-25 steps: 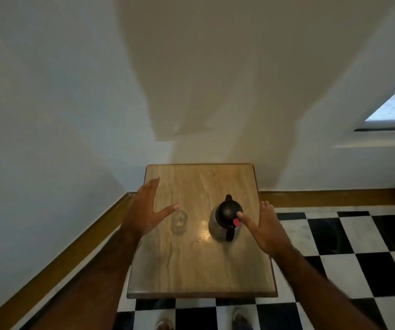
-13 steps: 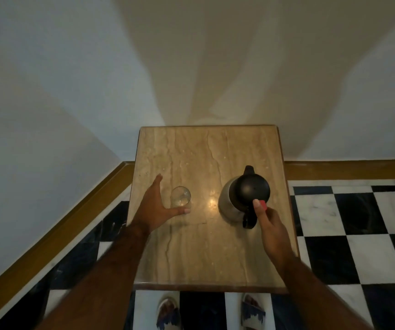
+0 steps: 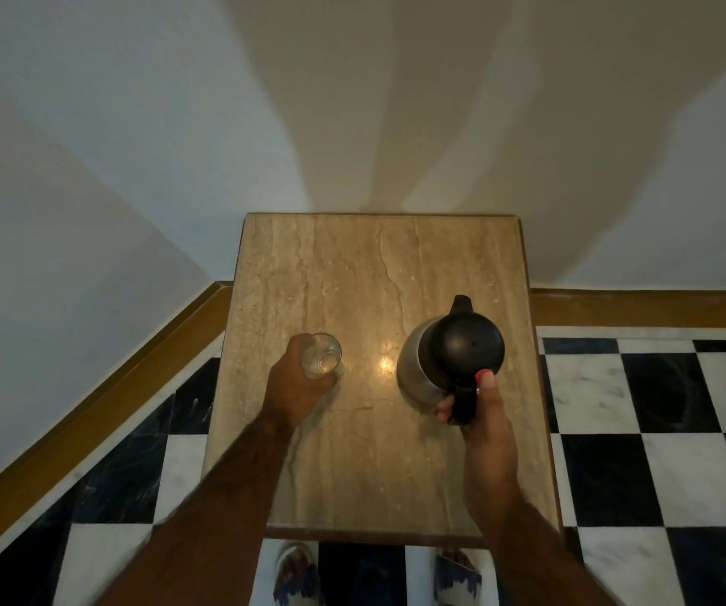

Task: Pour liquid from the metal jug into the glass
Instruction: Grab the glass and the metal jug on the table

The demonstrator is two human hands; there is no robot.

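On the right half of the small beige stone-topped bench (image 3: 378, 264) stands the round-bodied metal jug with a black plastic lid, spout and handle (image 3: 448, 356), upright, its spout pointing away from the person and its handle toward them. The right hand (image 3: 481, 415) is closed around that black handle, fingers wrapped beneath and the thumb resting on a red tab at the lid's near edge; the jug's base appears to rest on the bench, though lift cannot be excluded from this view. To the left, well apart from the jug, the small clear drinking glass (image 3: 324, 356) stands upright near the bench's left edge, with the left hand (image 3: 297, 382) curled about its near and left side, steadying it. Its contents cannot be judged; pouring has not begun. Handling, as judged: the jug is rigid and probably heavy if full, so the handle is the proper hold, and the red tab likely has to be pressed for liquid to pass; the polished body would be slippery. The glass is light, brittle and easily tipped, hence a hold low on its wall. Room for movement: open bench lies between and beyond the two vessels, enough to swing the spout leftward. Both vessels sit close to side edges, below which lies a black-and-white chequered floor (image 3: 641, 430); white walls (image 3: 177, 124) close the far side.
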